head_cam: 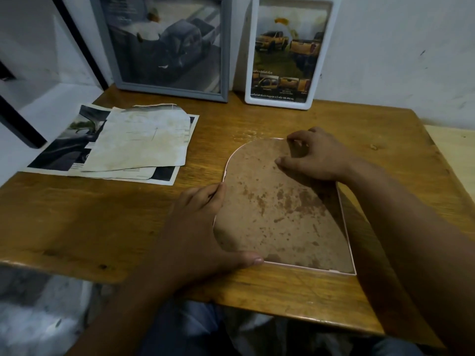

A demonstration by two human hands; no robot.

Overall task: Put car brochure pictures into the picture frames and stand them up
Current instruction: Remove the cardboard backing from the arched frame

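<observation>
Brochure pages (123, 142) beside face-down frame (282, 209)

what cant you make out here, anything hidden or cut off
- Arched frame, head view: it lies back-up, so its front and any picture inside are hidden.
- Lower brochure pages: mostly covered by the stained sheet.
- Grey frame: top cut off by the image edge.
- White frame: caption print too small to read.

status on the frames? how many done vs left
Done: the grey rectangular frame and white rounded frame stand against the wall with car pictures inside. In hand: an arch-topped frame lies face-down, left hand steadying its edge, right hand working at its stained brown backing. Left: standing it up; loose brochure pages remain.
</observation>
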